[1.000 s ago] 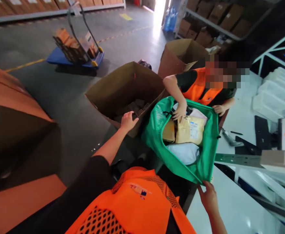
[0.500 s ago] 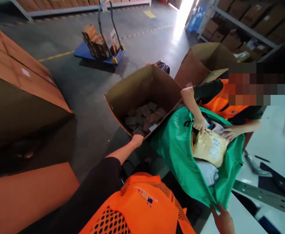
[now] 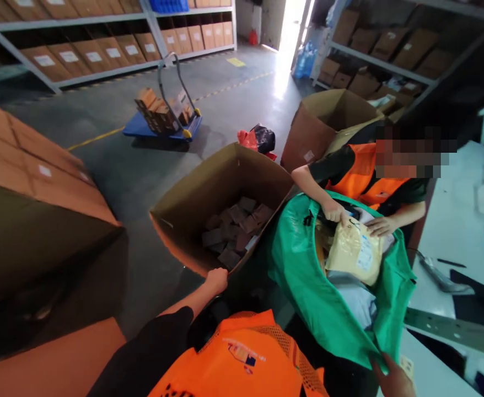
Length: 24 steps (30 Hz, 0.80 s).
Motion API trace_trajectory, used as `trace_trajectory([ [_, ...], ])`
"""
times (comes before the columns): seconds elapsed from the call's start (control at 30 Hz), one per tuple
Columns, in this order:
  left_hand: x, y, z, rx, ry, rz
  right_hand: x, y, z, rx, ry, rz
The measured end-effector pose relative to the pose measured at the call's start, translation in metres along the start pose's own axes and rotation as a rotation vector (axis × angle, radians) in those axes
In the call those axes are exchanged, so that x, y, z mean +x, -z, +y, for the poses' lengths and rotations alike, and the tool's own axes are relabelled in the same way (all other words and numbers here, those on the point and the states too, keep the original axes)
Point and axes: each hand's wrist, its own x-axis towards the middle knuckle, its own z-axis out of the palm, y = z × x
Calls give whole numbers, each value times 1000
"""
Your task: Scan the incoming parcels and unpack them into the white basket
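My left hand (image 3: 217, 280) is closed over the near rim of a large open cardboard box (image 3: 192, 182), which has several small flat boxes (image 3: 234, 223) lying at its bottom. At lower right, my right hand (image 3: 394, 377) pinches the edge of a green sack (image 3: 295, 264). The sack's mouth is spread wide. Inside lie a yellow plastic-wrapped parcel (image 3: 351, 251) with a white label and a pale grey parcel (image 3: 355, 298). Across from me, a co-worker in an orange vest (image 3: 353, 171) has both hands on the yellow parcel.
A second open carton (image 3: 308, 132) stands behind the box, beside red and black bags (image 3: 262, 138). A blue platform trolley (image 3: 134, 125) carries small boxes. Large cartons (image 3: 39, 182) stand at left. A white table (image 3: 473, 220) is at right; shelves (image 3: 101, 19) line the back.
The view has tilted up and shifted, showing more of the shelves. The box under my left hand has swung slightly left relative to the sack. Both hands keep their hold.
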Motion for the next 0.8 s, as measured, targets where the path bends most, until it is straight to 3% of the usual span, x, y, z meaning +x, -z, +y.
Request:
trace_trajectory([
  [0.1, -1, 28, 22, 14, -76, 143, -11, 1, -5, 147, -13, 37],
  [0.17, -6, 50, 50, 20, -205, 262, -17, 6, -14, 200, -24, 79],
  [0.23, -16, 71, 88, -45, -428, 414, -22, 10, -20, 225, -34, 87],
  [0.33, -39, 96, 159, -232, -890, 568, -28, 10, -21, 250, -86, 107],
  [0.43, -62, 100, 234, -178, -1231, 465, -38, 9, -19, 273, -92, 124],
  [0.5, -71, 90, 279, 23, -1291, 347, -46, 9, -21, 291, -75, 134],
  [0.57, -72, 73, 312, 273, -1239, 221, -57, 9, -24, 309, -55, 143],
  [0.67, -68, 46, 334, 506, -1154, 44, -76, 10, -29, 337, -39, 153],
  [0.8, -72, 28, 319, 563, -1177, -76, -100, 20, -35, 384, -39, 174],
])
